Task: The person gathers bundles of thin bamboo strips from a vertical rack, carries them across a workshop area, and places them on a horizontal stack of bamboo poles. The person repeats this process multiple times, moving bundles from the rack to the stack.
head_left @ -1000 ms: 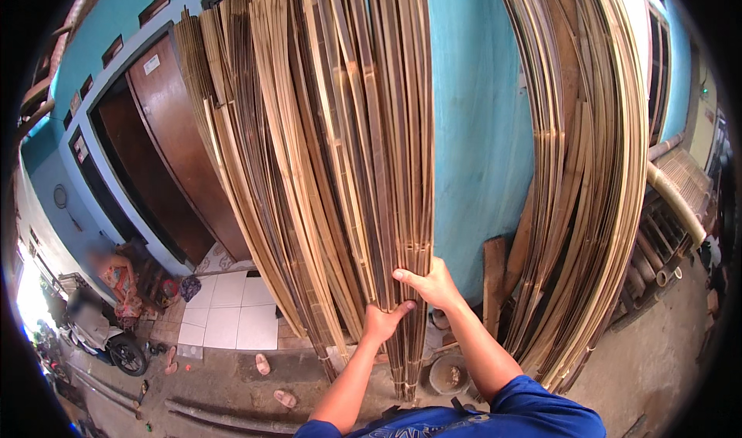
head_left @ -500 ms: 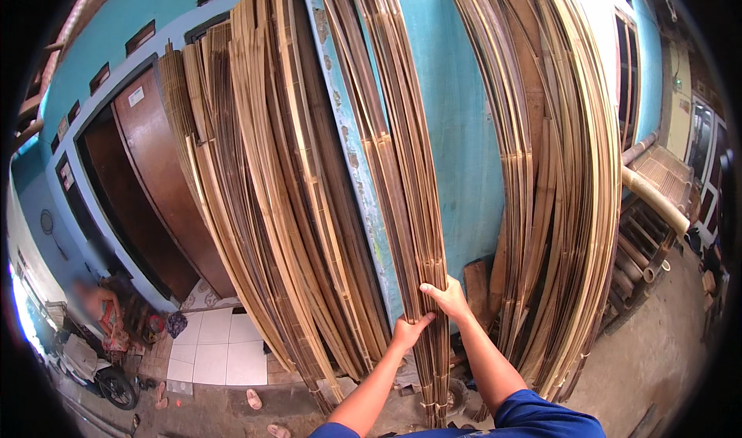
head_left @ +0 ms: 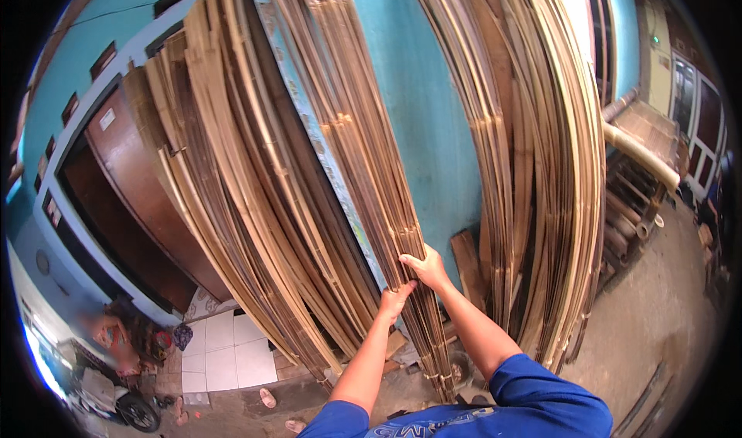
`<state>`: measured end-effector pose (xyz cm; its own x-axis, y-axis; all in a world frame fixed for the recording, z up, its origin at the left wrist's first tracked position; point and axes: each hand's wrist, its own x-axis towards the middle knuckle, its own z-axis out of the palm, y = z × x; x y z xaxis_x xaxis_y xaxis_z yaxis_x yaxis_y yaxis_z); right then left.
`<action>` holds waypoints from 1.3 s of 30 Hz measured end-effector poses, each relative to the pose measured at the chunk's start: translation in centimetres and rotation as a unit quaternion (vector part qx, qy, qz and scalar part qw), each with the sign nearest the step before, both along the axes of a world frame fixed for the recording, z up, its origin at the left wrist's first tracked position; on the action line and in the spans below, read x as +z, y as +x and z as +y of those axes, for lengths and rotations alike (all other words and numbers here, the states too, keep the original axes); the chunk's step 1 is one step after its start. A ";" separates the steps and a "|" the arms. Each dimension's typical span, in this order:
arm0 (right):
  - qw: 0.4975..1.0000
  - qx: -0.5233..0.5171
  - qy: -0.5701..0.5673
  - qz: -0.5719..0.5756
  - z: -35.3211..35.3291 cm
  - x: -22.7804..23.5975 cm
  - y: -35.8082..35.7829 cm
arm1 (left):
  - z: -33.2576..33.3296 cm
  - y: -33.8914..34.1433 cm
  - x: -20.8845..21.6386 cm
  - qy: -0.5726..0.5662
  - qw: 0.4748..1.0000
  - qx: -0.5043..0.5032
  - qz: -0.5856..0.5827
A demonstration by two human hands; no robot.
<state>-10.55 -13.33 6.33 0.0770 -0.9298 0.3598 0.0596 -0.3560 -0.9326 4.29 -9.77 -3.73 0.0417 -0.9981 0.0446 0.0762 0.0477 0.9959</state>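
Observation:
A tall bundle of thin brown bamboo strips (head_left: pixel 369 171) stands in front of me, its top leaning to the left. My left hand (head_left: pixel 396 300) is closed round its left side. Slightly higher, my right hand (head_left: pixel 427 269) grips its right side, thumb across the front. The fingers behind the strips are hidden. Light bands show at the joints along the bundle, and its lower end reaches down near my feet.
More bamboo strips (head_left: pixel 255 168) lean on the left, others (head_left: pixel 541 168) on the right, against a turquoise wall (head_left: pixel 417 113). A bamboo bench (head_left: pixel 645 140) stands far right. Left are a brown door (head_left: pixel 154 175), white tiles (head_left: pixel 224 351), a motorbike (head_left: pixel 116 403) and a seated person (head_left: pixel 116 337).
Both hands, still gripping the bundle, now sit higher and a little further left in view. The bundle's top leans more to the left, and the whole view has shifted.

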 end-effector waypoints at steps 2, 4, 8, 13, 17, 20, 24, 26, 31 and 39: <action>1.000 -0.014 0.018 0.010 0.3 -0.5 -0.3 | 0.3 -0.5 0.2 -0.018 1.000 0.015 0.008; 0.999 -0.029 0.031 0.018 1.4 -1.1 -0.6 | 0.6 -0.5 -0.5 -0.004 0.999 0.043 -0.021; 0.997 -0.049 0.033 0.052 4.2 -4.7 -2.9 | 2.6 -3.1 0.1 -0.054 0.995 0.082 0.031; 0.977 -0.115 0.131 0.124 10.7 -11.6 -4.9 | 2.2 -1.6 -5.2 -0.059 0.992 0.113 -0.014; 0.939 -0.106 0.275 0.176 18.6 -19.6 -10.0 | 2.6 -1.9 -7.8 -0.087 0.990 0.109 -0.034; 0.897 -0.052 0.322 0.298 27.0 -27.0 -16.0 | 4.5 -2.1 -8.5 -0.117 0.990 0.068 -0.029; 0.788 -0.027 0.506 0.351 39.5 -35.6 -25.1 | 10.9 0.1 -11.1 0.050 0.996 0.063 -0.035; 0.747 -0.044 0.552 0.368 44.1 -36.7 -28.9 | 15.5 0.5 -12.9 0.137 0.982 0.108 -0.070; 0.746 -0.098 0.567 0.334 50.1 -39.7 -35.9 | 31.5 -1.3 -18.8 0.351 0.908 0.052 -0.226; 0.811 -0.159 0.538 0.167 51.0 -39.9 -44.1 | 50.8 -8.0 -28.9 0.454 0.827 -0.167 -0.286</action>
<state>-54.65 37.63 -33.57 -0.3026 -0.6831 -0.6646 -0.1951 0.7270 -0.6584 -3.74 40.99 -32.62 -0.0116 -0.5836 -0.8120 -0.5618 -0.6679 0.4881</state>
